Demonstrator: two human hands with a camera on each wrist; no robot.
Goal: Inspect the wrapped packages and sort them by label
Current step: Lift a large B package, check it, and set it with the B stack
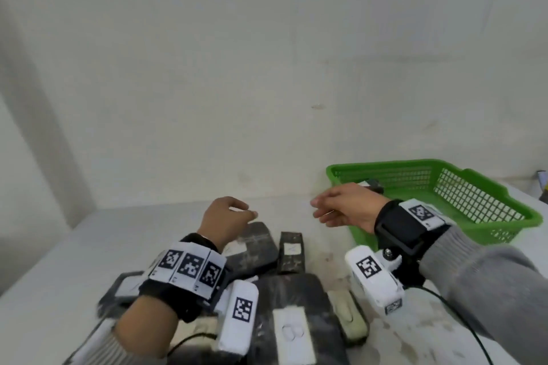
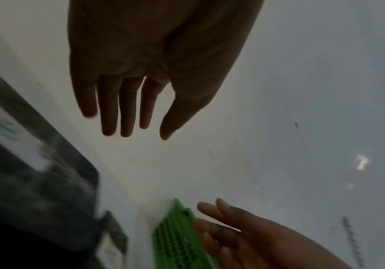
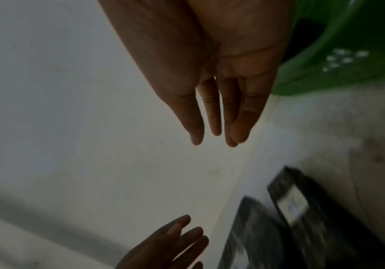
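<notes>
The flat black plastic-wrapped packages with white paper labels (image 1: 299, 323) lie clustered on the white table (image 1: 59, 252), below both hands. They look thin, fairly light and slick in their film, so a pinch across the short edges, clear of the label, would likely hold best. The left hand (image 1: 226, 221) and right hand (image 1: 344, 207) hover empty, fingers relaxed. A green mesh plastic basket (image 1: 480, 204) stands to the right against a plain white wall.

2 bare hands hover side by side, apart, neither holding anything. The left hand (image 1: 226, 218) reaches forward, fingers (image 2: 127, 109) nearly straight and slightly spread. The right hand (image 1: 345, 206) points leftward, fingers (image 3: 212, 112) extended and relaxed. Both wrists wear black straps carrying white marker tags.
</notes>
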